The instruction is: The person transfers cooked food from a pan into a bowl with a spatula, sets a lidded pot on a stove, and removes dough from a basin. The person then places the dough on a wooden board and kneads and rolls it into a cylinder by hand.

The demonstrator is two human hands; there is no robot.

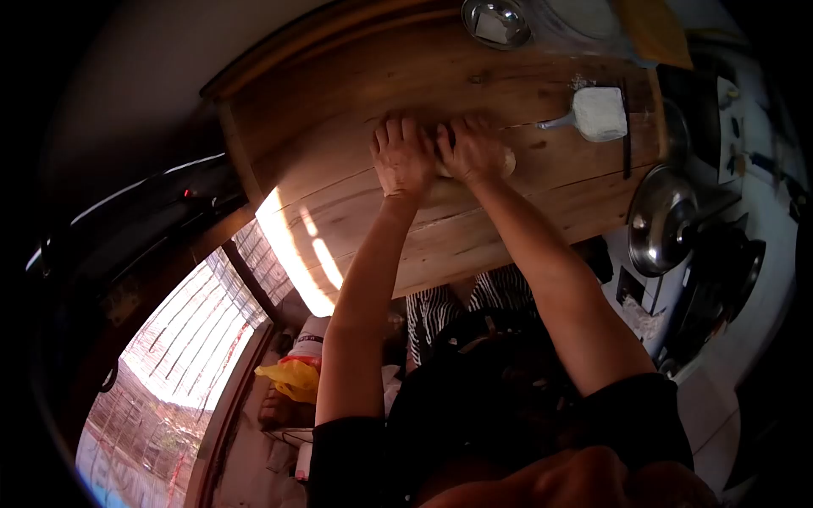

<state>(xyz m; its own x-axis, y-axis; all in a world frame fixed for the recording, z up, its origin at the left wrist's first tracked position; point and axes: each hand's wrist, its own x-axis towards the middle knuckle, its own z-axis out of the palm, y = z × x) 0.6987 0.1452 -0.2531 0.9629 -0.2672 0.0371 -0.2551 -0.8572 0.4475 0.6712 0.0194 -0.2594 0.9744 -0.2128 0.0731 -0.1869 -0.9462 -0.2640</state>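
Pale dough (510, 161) lies on the wooden board (542, 195), mostly hidden under my hands. My right hand (472, 152) presses down on it with the fingers bent over it, and some dough shows past the outer side of that hand. Close beside it, my left hand (401, 157) also bears on the dough, its fingers curled forward and down. A little dough is visible between the two hands. To the right of them rests a scoop (600, 114) full of white flour, its handle pointing toward my right hand.
A thin dark stick (627, 140) lies beside the scoop. At the board's far edge stands a shiny metal bowl (496, 24). A domed metal lid (662, 222) sits on the right. Sunlight falls on the board's left corner, near a window (190, 339) and a yellow bag (292, 378).
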